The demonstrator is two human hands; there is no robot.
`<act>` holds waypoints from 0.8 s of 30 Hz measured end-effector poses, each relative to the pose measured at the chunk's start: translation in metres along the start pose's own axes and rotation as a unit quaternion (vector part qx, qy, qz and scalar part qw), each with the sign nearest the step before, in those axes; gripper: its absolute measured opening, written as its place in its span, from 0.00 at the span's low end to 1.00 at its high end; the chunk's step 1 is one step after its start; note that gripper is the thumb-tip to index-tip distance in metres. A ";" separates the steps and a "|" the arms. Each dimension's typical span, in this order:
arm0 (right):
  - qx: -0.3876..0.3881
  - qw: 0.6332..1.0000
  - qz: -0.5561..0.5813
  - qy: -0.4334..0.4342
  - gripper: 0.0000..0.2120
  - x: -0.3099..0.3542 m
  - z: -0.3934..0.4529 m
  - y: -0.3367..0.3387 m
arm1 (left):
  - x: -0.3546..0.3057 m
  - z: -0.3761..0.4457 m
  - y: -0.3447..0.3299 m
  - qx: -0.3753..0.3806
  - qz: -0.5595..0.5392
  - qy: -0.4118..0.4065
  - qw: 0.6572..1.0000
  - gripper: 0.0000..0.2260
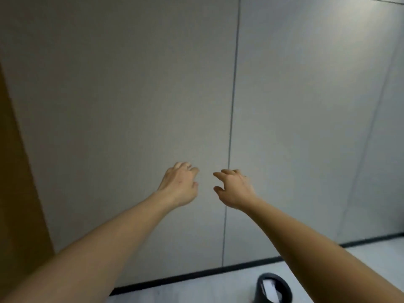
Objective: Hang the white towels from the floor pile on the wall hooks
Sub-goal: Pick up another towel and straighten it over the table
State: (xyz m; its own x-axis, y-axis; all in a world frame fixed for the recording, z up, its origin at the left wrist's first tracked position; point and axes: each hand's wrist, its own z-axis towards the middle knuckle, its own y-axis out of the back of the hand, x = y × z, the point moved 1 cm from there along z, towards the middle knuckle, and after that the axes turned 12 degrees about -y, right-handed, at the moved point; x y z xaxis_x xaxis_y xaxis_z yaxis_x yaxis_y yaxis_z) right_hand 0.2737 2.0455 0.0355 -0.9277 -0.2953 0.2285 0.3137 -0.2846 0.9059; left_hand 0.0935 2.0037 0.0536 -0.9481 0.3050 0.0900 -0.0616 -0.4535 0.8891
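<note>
Setting: a plain grey panelled wall (122, 95) fills nearly the whole view, split by one thin vertical seam (232, 106) and closed at the bottom by a dark skirting strip (196, 274) above a pale floor (218, 289).

Far left: a brown upright surface (15, 171), perhaps a door or cabinet side; the picture is too soft there to tell which.

Left of centre: left hand (180, 184), arm stretched forward toward the wall, fingers loosely curled, holding nothing.

Right of centre: right hand (235, 189), just beside the other with a small gap between them, fingers bent and spread like a claw, thumb apart, likewise holding nothing. Whether either hand touches the wall cannot be told.

Lower right: a dark round bin (273, 289) standing on the floor near the skirting, with something pale inside it.

Task items: no white towel, no floor pile and no wall hook shows anywhere in this view; they lie outside it.

Progress, as a judgement: nothing here proves any towel hung. With both hands free and no cloth in reach, this reads as a gap between towels or the very start. Fetching a towel from the pile and finding a hook remain.
</note>
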 end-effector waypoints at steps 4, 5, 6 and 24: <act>0.023 0.991 -0.019 -0.128 0.25 -0.147 -0.046 -0.001 | -0.127 0.063 -0.069 0.050 -0.056 -0.096 0.993 0.23; 0.027 0.986 -0.023 -0.160 0.25 -0.181 -0.060 0.000 | -0.160 0.077 -0.086 0.064 -0.067 -0.123 0.988 0.23; 0.031 0.981 -0.026 -0.192 0.26 -0.215 -0.075 0.000 | -0.192 0.089 -0.102 0.079 -0.079 -0.151 0.982 0.23; 0.112 0.750 -0.005 -0.652 0.25 -0.672 -0.304 -0.015 | -0.694 0.233 -0.368 0.289 -0.221 -0.490 0.792 0.21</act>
State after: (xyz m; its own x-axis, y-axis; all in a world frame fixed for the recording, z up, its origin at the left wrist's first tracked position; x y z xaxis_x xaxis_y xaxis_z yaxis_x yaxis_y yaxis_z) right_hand 0.9540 1.9706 -0.2397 -0.3847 0.8906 0.2426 0.3993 -0.0764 0.9136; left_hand 0.8465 2.1545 -0.2315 -0.1581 0.9590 -0.2350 0.1019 0.2526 0.9622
